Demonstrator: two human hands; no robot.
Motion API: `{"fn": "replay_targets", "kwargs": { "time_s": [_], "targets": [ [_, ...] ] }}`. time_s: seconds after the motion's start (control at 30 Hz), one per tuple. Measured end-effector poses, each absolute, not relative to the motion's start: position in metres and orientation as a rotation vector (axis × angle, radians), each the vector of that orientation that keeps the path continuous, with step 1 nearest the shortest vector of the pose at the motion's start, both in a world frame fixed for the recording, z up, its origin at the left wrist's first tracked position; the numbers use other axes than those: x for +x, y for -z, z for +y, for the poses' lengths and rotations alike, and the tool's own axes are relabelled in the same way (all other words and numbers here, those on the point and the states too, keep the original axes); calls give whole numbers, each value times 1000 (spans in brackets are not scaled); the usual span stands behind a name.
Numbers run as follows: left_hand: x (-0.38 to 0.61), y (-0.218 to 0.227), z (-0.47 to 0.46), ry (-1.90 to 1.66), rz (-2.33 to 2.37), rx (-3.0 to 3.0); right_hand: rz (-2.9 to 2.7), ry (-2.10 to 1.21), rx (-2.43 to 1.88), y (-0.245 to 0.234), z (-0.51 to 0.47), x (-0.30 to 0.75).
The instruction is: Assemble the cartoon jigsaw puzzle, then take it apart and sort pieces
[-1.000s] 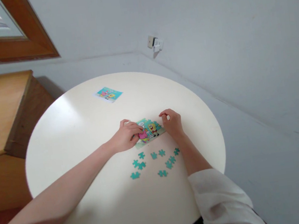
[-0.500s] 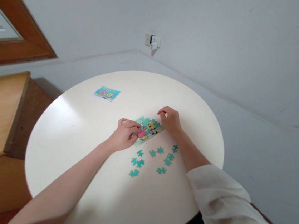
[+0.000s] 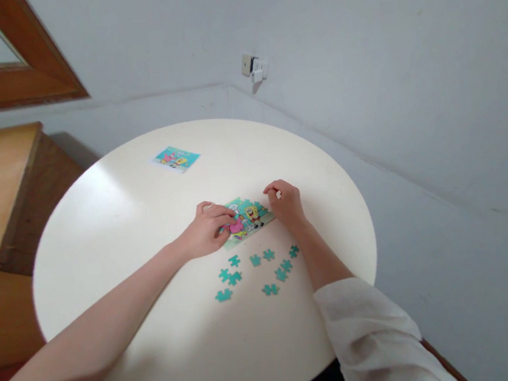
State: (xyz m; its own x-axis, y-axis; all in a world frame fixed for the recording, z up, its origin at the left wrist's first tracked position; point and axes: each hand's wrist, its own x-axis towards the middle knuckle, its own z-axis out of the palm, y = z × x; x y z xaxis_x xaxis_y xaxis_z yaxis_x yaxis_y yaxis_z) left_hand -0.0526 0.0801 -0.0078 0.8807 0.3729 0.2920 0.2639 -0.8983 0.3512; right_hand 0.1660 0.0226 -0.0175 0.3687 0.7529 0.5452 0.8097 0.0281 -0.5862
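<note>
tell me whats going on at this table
A person sits at a round cream table with a small cartoon jigsaw puzzle in front of them. The left hand rests its fingertips on the puzzle's left edge, and the right hand is curled at its right edge; whether it pinches a piece is too small to tell. Loose teal pieces lie face down, scattered just nearer the person. A small picture card showing similar artwork lies apart at the far side.
</note>
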Motion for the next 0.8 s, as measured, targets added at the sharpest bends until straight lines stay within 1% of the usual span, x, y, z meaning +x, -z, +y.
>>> {"fn": "replay_targets", "kwargs": {
  "time_s": [0.2, 0.33, 0.5, 0.6, 0.67, 0.8],
  "targets": [
    [-53, 10, 81, -534, 454, 2757, -1392, 89, -1719, 15, 24, 165],
    [-52, 12, 83, -561, 429, 2755, -1418, 54, -1726, 3, 16, 166],
    [-50, 13, 86, -561, 424, 2728, -1564, -236, -1818, -23, -21, 175],
    [-50, 14, 86, -556, 425, 2718, -1725, -573, -1922, -37, -47, 180],
    [-50, 15, 87, -559, 420, 2714, -1791, -733, -1969, -43, -61, 181],
    [-50, 17, 87, -579, 400, 2711, -1895, -789, -2012, -47, -75, 176]
  ]
}}
